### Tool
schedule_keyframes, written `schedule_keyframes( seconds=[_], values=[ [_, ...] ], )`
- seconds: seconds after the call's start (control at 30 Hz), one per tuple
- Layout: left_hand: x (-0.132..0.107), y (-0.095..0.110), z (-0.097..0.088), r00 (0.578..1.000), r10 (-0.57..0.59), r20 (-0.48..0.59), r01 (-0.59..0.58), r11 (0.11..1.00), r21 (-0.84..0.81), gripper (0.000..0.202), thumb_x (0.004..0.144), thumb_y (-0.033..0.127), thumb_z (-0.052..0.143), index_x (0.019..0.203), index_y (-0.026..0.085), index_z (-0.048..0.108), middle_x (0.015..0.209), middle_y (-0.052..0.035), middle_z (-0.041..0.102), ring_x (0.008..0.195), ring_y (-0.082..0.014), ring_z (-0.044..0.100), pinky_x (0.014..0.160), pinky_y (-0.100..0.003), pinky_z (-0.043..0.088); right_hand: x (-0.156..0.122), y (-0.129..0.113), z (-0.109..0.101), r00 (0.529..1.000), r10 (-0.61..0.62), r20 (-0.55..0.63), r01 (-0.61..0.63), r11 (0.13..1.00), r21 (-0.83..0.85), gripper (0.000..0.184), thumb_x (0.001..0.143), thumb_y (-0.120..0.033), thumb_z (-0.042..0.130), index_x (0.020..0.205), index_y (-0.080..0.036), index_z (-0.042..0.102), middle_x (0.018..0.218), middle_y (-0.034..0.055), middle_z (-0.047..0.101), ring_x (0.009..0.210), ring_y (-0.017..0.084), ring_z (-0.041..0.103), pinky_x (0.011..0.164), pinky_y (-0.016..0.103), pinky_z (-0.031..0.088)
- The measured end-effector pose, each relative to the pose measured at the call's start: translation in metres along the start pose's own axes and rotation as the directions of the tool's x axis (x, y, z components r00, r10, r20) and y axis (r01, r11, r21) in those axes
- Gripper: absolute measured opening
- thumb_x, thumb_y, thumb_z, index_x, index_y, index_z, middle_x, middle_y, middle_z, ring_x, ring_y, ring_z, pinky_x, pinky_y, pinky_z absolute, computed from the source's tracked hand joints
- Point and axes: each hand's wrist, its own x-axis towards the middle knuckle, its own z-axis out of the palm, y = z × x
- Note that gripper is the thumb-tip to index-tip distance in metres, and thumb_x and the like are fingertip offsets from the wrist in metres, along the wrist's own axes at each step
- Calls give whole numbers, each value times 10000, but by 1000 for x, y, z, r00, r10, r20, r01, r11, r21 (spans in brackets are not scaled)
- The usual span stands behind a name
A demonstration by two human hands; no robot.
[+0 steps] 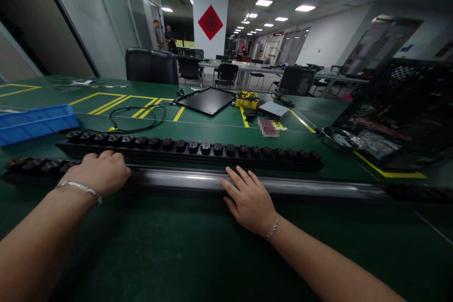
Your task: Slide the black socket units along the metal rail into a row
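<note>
A long black strip (198, 182) with a shiny metal side lies across the green table in front of me. My left hand (101, 171) is curled over its left part, fingers wrapped on its top edge. My right hand (247, 198) rests on the strip near its middle, fingers stretched flat and slightly apart. Just behind lies a second long black strip (191, 147) with a row of sockets facing up. Both wrists wear thin silver bracelets.
A blue plastic tray (33, 122) sits at the left. Behind the strips lie a black cable loop (136, 120), a flat black panel (207, 100), a yellow cable bundle (247, 99) and a grey box (273, 110). A black crate (403, 113) and metal bowl (339, 138) stand right. Two people stand far back.
</note>
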Motion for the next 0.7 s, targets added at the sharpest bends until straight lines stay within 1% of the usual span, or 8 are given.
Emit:
schedule_keyframes(
  seconds=[0.07, 0.1, 0.13, 0.3, 0.53, 0.6, 0.7],
  values=[
    [3, -6, -2, 989, -86, 118, 82, 996, 37, 443, 792, 344, 361, 1016, 28, 575, 1064, -271, 614, 930, -343, 597, 783, -436, 432, 0, 0, 0, 1000, 3, 1, -3, 1000, 0, 423, 889, -348, 440, 1299, -253, 481, 1425, 68, 351, 1292, 292, 311, 1019, 493, 295],
    [4, -7, -4, 980, -116, 161, 108, 992, 58, 434, 791, 333, 356, 1005, 30, 581, 1026, -262, 636, 885, -326, 619, 760, -410, 440, 0, 0, 0, 1000, 4, 1, -4, 1000, 0, 421, 889, -348, 440, 1296, -251, 485, 1423, 70, 352, 1290, 294, 313, 1019, 495, 295],
    [5, -8, -5, 977, -123, 176, 114, 992, 59, 419, 788, 323, 356, 984, 37, 592, 996, -251, 653, 860, -316, 630, 743, -394, 444, 0, 0, 0, 1000, 3, 1, -3, 1000, 1, 420, 888, -348, 441, 1294, -250, 488, 1422, 72, 354, 1289, 295, 314, 1018, 496, 295],
    [0, 5, -12, 980, -75, 182, 65, 996, 61, 369, 775, 297, 358, 916, 79, 620, 1004, -223, 665, 848, -301, 641, 705, -358, 446, 0, 0, 0, 1000, 0, 7, 0, 1000, 5, 426, 894, -353, 429, 1303, -246, 478, 1428, 73, 344, 1295, 300, 302, 1020, 495, 293],
    [-11, 23, -17, 983, -3, 182, -11, 997, 75, 346, 796, 281, 328, 871, 97, 611, 944, -208, 670, 823, -295, 643, 678, -356, 448, 1, -1, 0, 1000, 4, 0, -4, 1000, 17, 423, 883, -340, 454, 1294, -248, 489, 1423, 75, 351, 1298, 290, 303, 1024, 486, 293],
    [-15, 27, -17, 984, 25, 176, -38, 997, 71, 368, 812, 293, 304, 902, 101, 605, 953, -198, 669, 827, -289, 642, 685, -360, 451, 2, -1, -1, 1000, 3, -6, -2, 1000, 18, 425, 878, -339, 465, 1291, -248, 492, 1418, 77, 360, 1300, 286, 302, 1022, 480, 297],
    [-22, 35, -18, 984, 95, 153, -103, 994, 41, 447, 837, 294, 259, 1082, 71, 559, 1039, -205, 649, 896, -295, 635, 751, -382, 452, 2, -1, -1, 1000, 6, -3, -6, 1000, 16, 422, 880, -342, 462, 1290, -250, 493, 1418, 75, 360, 1300, 286, 303, 1019, 477, 304]
  ],
)
